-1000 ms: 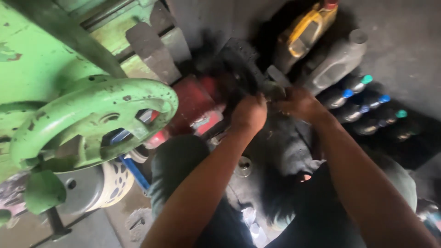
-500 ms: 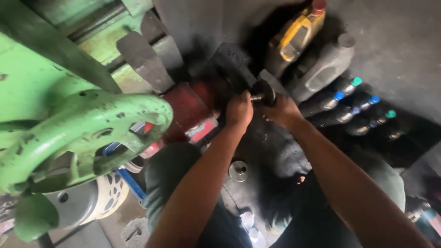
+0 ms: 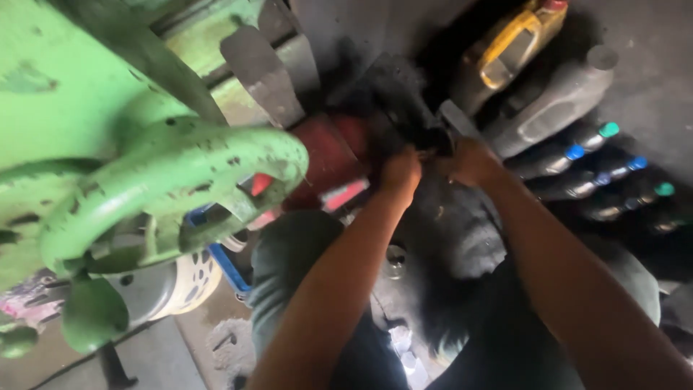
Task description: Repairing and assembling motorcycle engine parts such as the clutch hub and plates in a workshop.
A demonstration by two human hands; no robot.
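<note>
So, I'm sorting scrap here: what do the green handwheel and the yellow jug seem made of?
Green handwheel: probably cast metal under chipped green paint, with dark spots showing through. Yellow jug: likely moulded plastic, smooth and slightly glossy, though blurred.

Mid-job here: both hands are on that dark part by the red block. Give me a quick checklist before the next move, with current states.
1. Left hand on the dark part: ok.
2. Right hand on it too: ok.
3. Grip firmness: cannot tell, blurred.
4. Clearance from green handwheel: ok, apart from both arms.
5. Bottles close beside right forearm: not ok, easily knocked.
6. Small loose pieces near the hands: cannot tell, too dark.
</note>
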